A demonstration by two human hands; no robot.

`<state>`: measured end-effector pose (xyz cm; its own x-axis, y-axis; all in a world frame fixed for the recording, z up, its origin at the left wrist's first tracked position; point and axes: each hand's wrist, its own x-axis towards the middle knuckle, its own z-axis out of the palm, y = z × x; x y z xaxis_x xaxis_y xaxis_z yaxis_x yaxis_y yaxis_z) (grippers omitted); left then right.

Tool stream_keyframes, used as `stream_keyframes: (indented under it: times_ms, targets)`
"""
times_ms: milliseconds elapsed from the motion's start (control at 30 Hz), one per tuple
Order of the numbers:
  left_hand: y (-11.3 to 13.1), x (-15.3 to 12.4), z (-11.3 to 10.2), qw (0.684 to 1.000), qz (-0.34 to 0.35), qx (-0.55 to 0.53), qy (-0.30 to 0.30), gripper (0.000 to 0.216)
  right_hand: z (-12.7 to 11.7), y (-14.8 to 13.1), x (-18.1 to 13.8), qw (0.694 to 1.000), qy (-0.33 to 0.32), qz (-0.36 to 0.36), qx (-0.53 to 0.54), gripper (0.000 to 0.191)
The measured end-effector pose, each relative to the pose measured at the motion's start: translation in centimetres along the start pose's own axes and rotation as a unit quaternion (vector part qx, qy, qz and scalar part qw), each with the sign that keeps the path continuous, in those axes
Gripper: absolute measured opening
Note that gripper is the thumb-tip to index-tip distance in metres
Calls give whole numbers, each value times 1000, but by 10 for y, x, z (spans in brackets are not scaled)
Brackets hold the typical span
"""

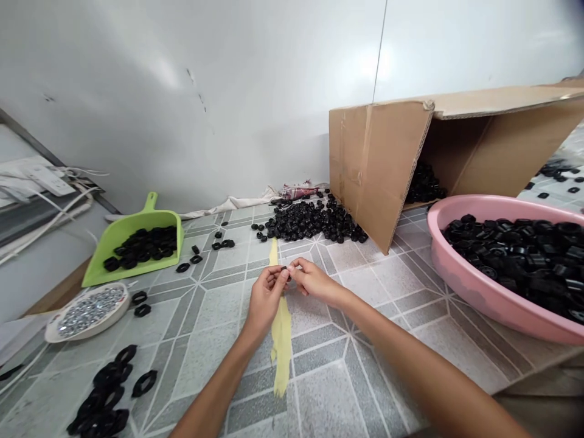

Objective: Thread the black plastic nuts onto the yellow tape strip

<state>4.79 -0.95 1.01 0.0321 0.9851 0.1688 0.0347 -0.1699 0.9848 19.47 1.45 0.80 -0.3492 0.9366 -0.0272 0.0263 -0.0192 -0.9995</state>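
My left hand (266,295) and my right hand (312,281) meet over the middle of the patterned tabletop, fingers pinched together. Between the fingertips is a small black part (285,269), mostly hidden, so its exact shape does not show. Just beyond the hands lies a heap of small black parts (310,220). A torn yellow strip (281,347) runs along the surface beneath my hands. To the left, black ring-shaped parts (145,383) lie in a loose pile and scattered singly.
A green dustpan (150,213) holds black rings; beside it is a white dish (52,331) of shiny metal pieces. On the right, a pink basin (456,292) full of black parts stands before a tipped cardboard box (365,164). A white wall (255,91) rises behind.
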Motion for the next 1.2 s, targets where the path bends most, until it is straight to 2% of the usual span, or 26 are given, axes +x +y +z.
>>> stream_keyframes:
  times_ms: [100, 333, 567, 667, 767, 867, 967, 1033, 1100, 1133, 1200]
  targets:
    - [1, 1, 1, 1000, -1, 4, -4, 34, 5, 6, 1, 998, 41, -13, -46, 30]
    - [2, 4, 0, 1000, -26, 9, 2, 40, 17, 11, -2, 990, 116, -65, -38, 25]
    - [-4, 1, 0, 1000, -8, 15, 3, 50, 11, 16, 5, 996, 69, -51, 31, 31]
    - [-5, 3, -2, 1000, 1, 20, -5, 47, 4, 18, 7, 996, 66, -37, 43, 35]
    - [-3, 6, -6, 998, -28, 27, -59, 47, -11, 12, 7, 998, 48, -39, -17, 37]
    - [1, 8, -9, 994, -41, 47, -94, 45, -29, -8, -3, 981, 62, -97, -154, 30]
    - [2, 4, -7, 990, -22, 70, -118, 40, -37, -35, -42, 956, 134, -152, -214, 24]
    - [0, 2, -5, 988, -1, 84, -131, 37, -42, -50, -88, 941, 199, -162, -219, 26]
    - [-3, 0, -3, 987, 24, 98, -128, 36, -54, -61, -145, 917, 256, -145, -271, 32]
    - [-5, -1, -3, 986, 33, 104, -123, 36, -65, -66, -174, 896, 283, -133, -315, 35]
    - [-6, -3, -2, 987, 46, 108, -109, 34, -96, -78, -225, 825, 364, -135, -411, 41]
